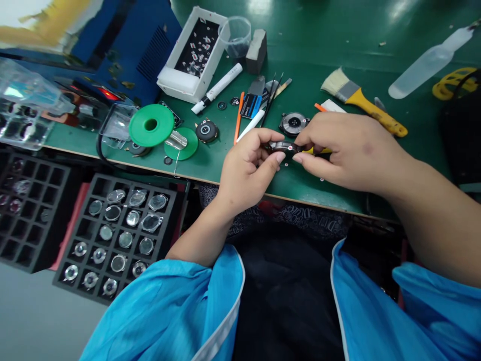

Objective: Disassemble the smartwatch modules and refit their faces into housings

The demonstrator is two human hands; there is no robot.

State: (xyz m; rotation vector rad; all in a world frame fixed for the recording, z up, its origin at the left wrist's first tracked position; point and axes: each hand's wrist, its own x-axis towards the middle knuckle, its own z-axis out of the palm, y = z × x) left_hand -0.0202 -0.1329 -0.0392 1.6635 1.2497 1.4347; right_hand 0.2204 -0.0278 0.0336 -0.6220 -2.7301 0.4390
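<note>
Between my two hands is a dark round watch case (pixel 284 146), held edge-on above the front of the green table (pixel 210 168). The thumb and fingers of my left hand (pixel 250 168) pinch its left end. My right hand (pixel 338 148) grips the right end with thumb and fingertips, and a yellow piece shows under its fingers. Just behind the held case lies another watch case (pixel 293 123) with its round back up. A third dark case (pixel 206 130) rests to the left, beside a green spool of solder wire (pixel 151 125).
Behind the hands lie tweezers (pixel 271 98), a white marker (pixel 218 87), a grey block (pixel 256 51) and a white box of small parts (pixel 195 50). A brush (pixel 364 103) and a bottle (pixel 428 65) are at the right. Foam trays of watch parts (pixel 84 225) stand lower left.
</note>
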